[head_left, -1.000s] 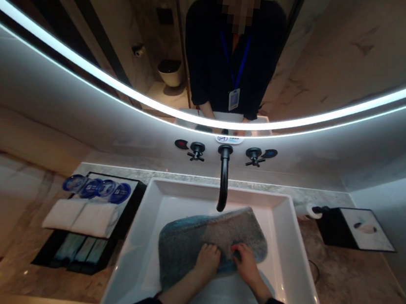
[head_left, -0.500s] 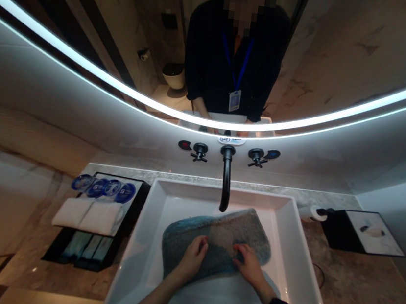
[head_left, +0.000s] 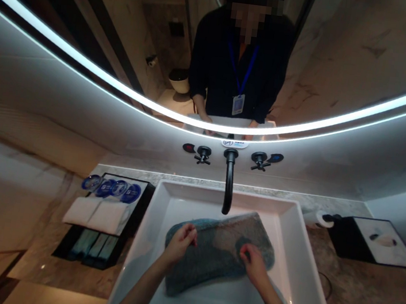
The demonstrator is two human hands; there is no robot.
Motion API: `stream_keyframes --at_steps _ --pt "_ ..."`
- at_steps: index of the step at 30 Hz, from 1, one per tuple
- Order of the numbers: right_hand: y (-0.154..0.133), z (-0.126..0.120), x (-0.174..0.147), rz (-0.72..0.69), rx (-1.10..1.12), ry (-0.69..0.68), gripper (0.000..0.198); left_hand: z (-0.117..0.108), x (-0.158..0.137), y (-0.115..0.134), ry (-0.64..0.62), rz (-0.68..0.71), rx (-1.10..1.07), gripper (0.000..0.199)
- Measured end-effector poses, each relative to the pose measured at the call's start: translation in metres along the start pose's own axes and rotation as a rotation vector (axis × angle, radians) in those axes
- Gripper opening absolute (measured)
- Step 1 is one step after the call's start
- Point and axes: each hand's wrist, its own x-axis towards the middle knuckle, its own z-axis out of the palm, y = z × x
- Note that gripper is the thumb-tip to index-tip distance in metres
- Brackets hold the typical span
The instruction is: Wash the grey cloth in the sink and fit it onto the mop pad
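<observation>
A folded grey-blue cloth [head_left: 211, 266], towel-like, lies at a slant on the bottom of the white sink [head_left: 154, 215]. Over its upper left part is my left hand [head_left: 181, 242], fingers curled and pressed together. My right hand [head_left: 253, 262] is at the cloth's right part, thumb and fingers bent into a pinch, a dark shadow beside it. What either hand holds, if anything, is too small to make out, and I cannot tell whether they touch the cloth. The black faucet spout [head_left: 228, 189] hangs over the cloth's upper edge.
Cross-shaped tap handles [head_left: 203, 155] flank the spout on the wall. Left of the sink, a black organizer [head_left: 136, 213] holds rolled white towels [head_left: 108, 215], blue-labelled round items and small packets. A tissue box [head_left: 377, 242] stands right. The lit mirror [head_left: 305, 100] reflects a person.
My left hand has moved left and up across the cloth. My right hand has shifted slightly right and its fingers look more closed. The camera view has tilted slightly.
</observation>
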Motion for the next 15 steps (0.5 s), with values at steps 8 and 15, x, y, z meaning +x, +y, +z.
stream_keyframes --at_steps 8,15 --pt "-0.093 -0.116 0.100 0.056 0.342 0.726 0.057 -0.023 -0.058 0.046 0.067 0.034 0.118 0.049" --pt "-0.141 -0.173 0.183 0.057 0.166 0.365 0.074 -0.017 -0.096 0.040 0.216 0.065 0.035 0.054"
